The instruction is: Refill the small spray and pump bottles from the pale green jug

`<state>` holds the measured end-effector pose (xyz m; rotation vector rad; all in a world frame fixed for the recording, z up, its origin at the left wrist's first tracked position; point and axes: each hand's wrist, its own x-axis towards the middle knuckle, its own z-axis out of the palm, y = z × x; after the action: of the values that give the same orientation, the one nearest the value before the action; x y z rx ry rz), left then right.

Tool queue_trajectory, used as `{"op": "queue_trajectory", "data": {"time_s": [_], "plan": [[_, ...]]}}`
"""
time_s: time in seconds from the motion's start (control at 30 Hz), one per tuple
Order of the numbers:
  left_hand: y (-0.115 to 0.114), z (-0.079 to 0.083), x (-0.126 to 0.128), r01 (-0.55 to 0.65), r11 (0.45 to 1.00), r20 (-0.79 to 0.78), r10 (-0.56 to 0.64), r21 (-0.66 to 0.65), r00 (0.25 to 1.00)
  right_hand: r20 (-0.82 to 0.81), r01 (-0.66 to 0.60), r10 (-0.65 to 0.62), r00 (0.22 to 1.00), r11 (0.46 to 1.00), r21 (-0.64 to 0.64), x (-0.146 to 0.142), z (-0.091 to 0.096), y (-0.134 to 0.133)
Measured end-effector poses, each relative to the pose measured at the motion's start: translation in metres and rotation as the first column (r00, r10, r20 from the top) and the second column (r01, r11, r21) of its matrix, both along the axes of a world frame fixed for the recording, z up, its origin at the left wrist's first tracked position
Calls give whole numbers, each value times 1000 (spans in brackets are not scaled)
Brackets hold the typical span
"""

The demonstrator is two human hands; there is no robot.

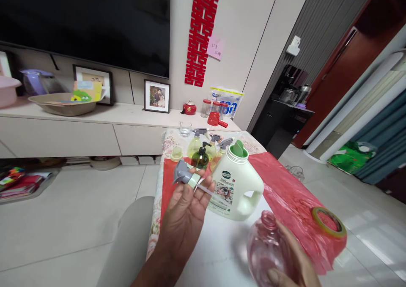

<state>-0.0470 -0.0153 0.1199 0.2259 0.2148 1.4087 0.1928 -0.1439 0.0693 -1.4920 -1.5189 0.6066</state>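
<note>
Near the jug [242, 179], the left hand [188, 213] holds a sprayer [184, 173], the right hand [301, 259] a probably light, slick bottle [265, 242], best gripped mid-body.

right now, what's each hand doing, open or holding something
Left hand: closed, holding a grey and pale-green plastic spray head.
Right hand: closed, holding a rounded see-through pink bottle.

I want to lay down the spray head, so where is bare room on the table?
White surface shows bare between left hand, green jug and pink bottle; wrinkled red plastic shows bare between jug and tape roll. Crowded: beyond that hand, with spray bottles and a dark pump bottle.
</note>
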Motion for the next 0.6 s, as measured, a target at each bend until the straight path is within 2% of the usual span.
{"op": "queue_trajectory", "data": {"time_s": [0.13, 0.23, 0.33, 0.43, 0.6], "plan": [[0, -30, -2, 146, 989, 73, -144, -18, 987, 122, 171, -178, 976, 983, 65, 22, 26, 5], [-8, -55, 8, 244, 969, 55, -242, -25, 969, 313, 195, -233, 921, 970, 147, 36, 58, 28], [-17, -78, 20, 310, 948, 8, -310, -71, 951, 560, 93, -224, 798, 963, 252, 45, 94, 58], [-22, -95, 26, 344, 933, -22, -348, -107, 937, 711, -24, -223, 667, 947, 319, 45, 123, 85], [-20, -105, 28, 378, 917, -47, -387, -128, 921, 853, -203, -220, 473, 915, 349, 43, 148, 114]]}}
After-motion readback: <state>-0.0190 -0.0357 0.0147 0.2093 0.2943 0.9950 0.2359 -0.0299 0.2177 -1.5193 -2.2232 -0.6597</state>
